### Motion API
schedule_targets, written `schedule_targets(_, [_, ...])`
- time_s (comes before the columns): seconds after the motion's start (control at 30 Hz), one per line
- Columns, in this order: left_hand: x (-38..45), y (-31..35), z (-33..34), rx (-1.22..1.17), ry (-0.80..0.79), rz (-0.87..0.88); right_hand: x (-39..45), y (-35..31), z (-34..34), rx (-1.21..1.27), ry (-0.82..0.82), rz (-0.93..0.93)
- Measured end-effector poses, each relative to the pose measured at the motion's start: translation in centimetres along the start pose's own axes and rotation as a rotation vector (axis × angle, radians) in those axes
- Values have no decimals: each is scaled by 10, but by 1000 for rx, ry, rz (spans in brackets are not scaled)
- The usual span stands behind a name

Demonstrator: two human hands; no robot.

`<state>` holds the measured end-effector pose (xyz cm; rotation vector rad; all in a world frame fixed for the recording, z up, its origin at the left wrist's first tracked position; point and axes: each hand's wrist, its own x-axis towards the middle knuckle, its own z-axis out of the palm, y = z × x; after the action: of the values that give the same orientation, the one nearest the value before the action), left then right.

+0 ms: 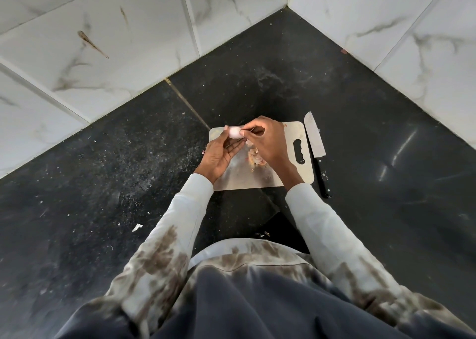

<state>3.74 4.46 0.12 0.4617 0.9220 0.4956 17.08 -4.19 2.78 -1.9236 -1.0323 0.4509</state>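
A small pale pink peeled bulb, like a shallot or garlic clove (234, 132), is held above the far left corner of a steel cutting board (291, 132). My left hand (221, 157) holds it between thumb and fingertips, palm up. My right hand (268, 143) pinches at the bulb's right end with thumb and forefinger. A small heap of papery brownish peels (255, 159) lies on the board under my right hand.
A kitchen knife (316, 146) with a black handle lies on the black stone counter just right of the board, blade pointing away. White marble-look tiled walls (128, 45) meet in a corner behind. Peel scraps (137, 227) dot the counter at the left.
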Motion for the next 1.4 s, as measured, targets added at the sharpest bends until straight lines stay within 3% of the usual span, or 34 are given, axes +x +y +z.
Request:
schedule_targets(0.9, [3, -3, -1, -23, 15, 28, -4, 13, 4, 17, -13, 142])
schedule_targets(1.4, [4, -8, 2, -17, 18, 29, -3, 13, 7, 73, 60, 186])
